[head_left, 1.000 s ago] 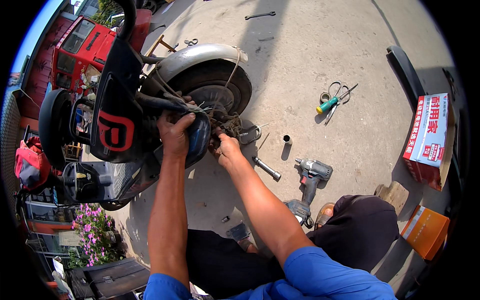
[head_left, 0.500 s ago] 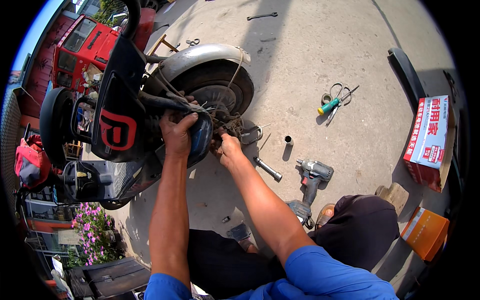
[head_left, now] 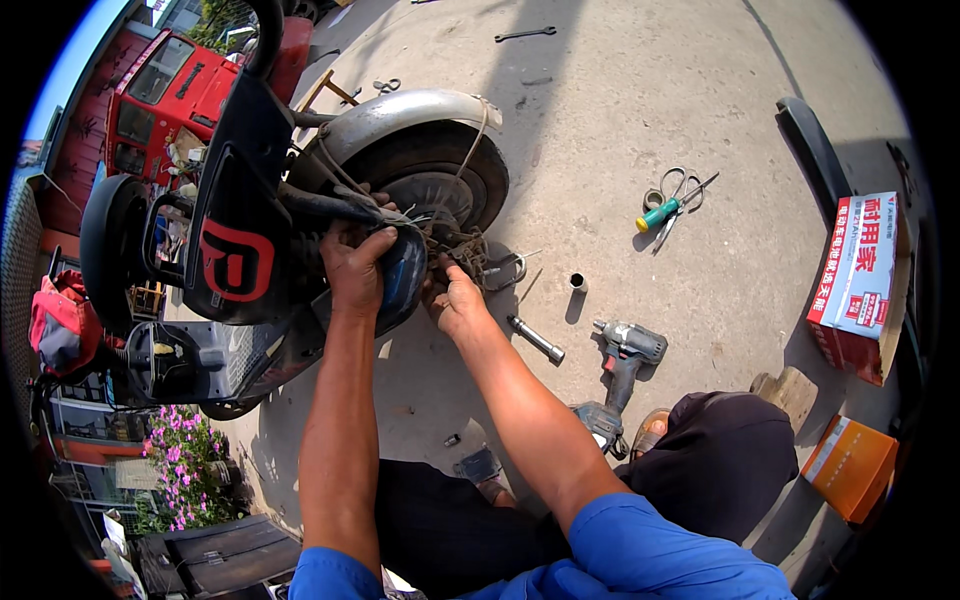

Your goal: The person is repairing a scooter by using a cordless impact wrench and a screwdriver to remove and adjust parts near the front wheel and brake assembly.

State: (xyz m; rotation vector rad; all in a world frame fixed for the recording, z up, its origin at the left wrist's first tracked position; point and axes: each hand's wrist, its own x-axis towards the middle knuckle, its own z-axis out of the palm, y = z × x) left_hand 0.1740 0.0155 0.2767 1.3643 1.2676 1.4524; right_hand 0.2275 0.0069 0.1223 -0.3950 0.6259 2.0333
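A scooter (head_left: 226, 205) lies on its side, its wheel (head_left: 480, 190) beneath a silver mudguard (head_left: 400, 108) with cords tied across it. My left hand (head_left: 352, 262) is closed on a dark plastic part (head_left: 405, 270) beside a black tube, with loose wire ends by the thumb. My right hand (head_left: 452, 300) is closed among tangled cords (head_left: 445, 245) below the hub, beside that part; what its fingers hold is hidden. A U-shaped metal piece (head_left: 505, 270) sits just right of the cords.
On the concrete (head_left: 640, 110) lie a wrench (head_left: 525, 32), scissors with a screwdriver (head_left: 655, 215), a socket (head_left: 578, 283), a long socket (head_left: 535, 335) and an impact driver (head_left: 625, 355). Cartons (head_left: 850, 280) stand right; my knee (head_left: 720, 450) is near. Flowers (head_left: 180, 460) and a red vehicle (head_left: 160, 80) are left.
The view has shifted slightly, with the scene sitting a few pixels lower and right than a second ago. Both hands stay on the same places, with very slight finger movement at the right.
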